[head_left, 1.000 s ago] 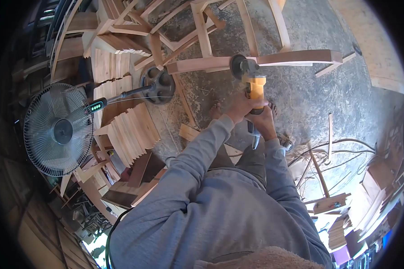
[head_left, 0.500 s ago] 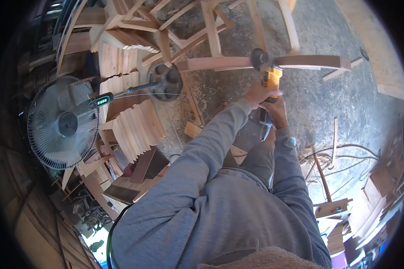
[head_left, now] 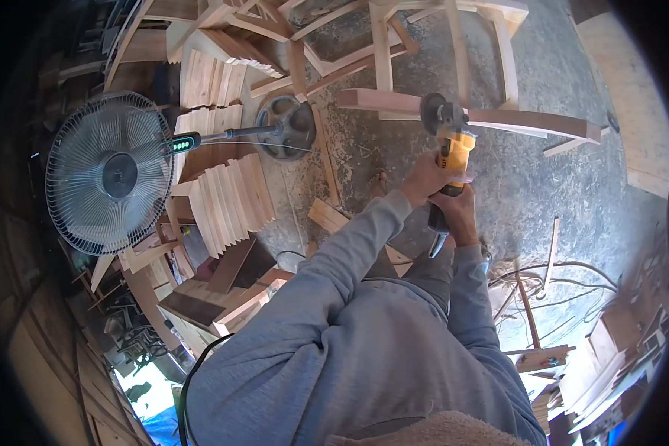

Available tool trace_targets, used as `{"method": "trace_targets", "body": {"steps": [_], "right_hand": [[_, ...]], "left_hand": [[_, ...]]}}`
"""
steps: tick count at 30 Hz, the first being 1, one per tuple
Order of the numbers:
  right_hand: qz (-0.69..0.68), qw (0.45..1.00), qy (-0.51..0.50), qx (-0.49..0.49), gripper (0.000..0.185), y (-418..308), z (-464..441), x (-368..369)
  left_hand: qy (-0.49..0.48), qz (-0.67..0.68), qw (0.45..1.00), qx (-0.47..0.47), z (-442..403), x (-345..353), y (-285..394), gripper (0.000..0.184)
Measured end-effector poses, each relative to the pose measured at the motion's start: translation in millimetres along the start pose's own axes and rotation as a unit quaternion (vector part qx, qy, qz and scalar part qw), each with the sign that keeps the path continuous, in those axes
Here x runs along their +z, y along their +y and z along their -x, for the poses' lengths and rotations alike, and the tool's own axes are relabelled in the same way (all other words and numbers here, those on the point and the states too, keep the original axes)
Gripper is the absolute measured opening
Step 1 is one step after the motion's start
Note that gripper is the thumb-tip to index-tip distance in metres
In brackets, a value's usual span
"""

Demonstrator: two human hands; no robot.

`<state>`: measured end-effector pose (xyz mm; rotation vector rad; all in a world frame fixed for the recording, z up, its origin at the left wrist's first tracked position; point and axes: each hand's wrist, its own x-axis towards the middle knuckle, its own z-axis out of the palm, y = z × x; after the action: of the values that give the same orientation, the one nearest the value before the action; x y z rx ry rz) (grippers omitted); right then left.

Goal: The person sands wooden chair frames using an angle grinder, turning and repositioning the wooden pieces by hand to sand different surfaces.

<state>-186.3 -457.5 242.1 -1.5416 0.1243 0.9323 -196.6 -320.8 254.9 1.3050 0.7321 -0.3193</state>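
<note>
A yellow and black angle grinder [head_left: 456, 152] is held in both my hands. My left hand [head_left: 426, 178] wraps round its body from the left, and my right hand [head_left: 459, 212] grips the rear part just below. The round disc [head_left: 432, 114] at its head overlaps a long curved wooden piece [head_left: 531, 121], which extends to both sides of the tool; whether they touch is hard to tell. Behind it stands a pale wooden frame [head_left: 381, 56]. From the grinder's back end a cord [head_left: 437, 245] hangs down.
A pedestal fan [head_left: 119, 175] with a round base [head_left: 286, 128] stands at the left, beside stacked zigzag-edged boards [head_left: 227, 204]. Coiled cables [head_left: 572, 271] and a thin stick [head_left: 551, 253] lie on the floor at the right. A pale panel [head_left: 632, 111] is at the upper right.
The whole view has shifted. Both hands and the grinder appear further right along the curved wooden piece than a second ago, still gripping the tool.
</note>
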Motion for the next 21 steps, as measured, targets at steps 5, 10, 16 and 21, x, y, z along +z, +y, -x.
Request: {"method": "trace_targets", "body": {"steps": [5,10,16,21], "right_hand": [[0.039,0.999,-0.005,-0.022,0.036,-22.5,25.8,29.2],[0.057,0.996,-0.053,-0.047,0.046,-56.6,45.8,57.8],[0.066,0.988,-0.057,-0.127,0.063,-67.9,61.2,80.6],[0.020,0.989,-0.090,-0.116,0.069,-69.1,53.9,70.4]], "left_hand": [[0.014,0.030,0.999,0.022,30.1,-24.3,0.9,0.050],[0.038,0.047,0.997,0.046,74.0,-49.5,32.8,0.043],[0.067,0.079,0.993,0.063,113.0,-63.4,68.6,0.051],[0.059,0.045,0.996,0.058,102.8,-56.7,63.4,0.047]]}}
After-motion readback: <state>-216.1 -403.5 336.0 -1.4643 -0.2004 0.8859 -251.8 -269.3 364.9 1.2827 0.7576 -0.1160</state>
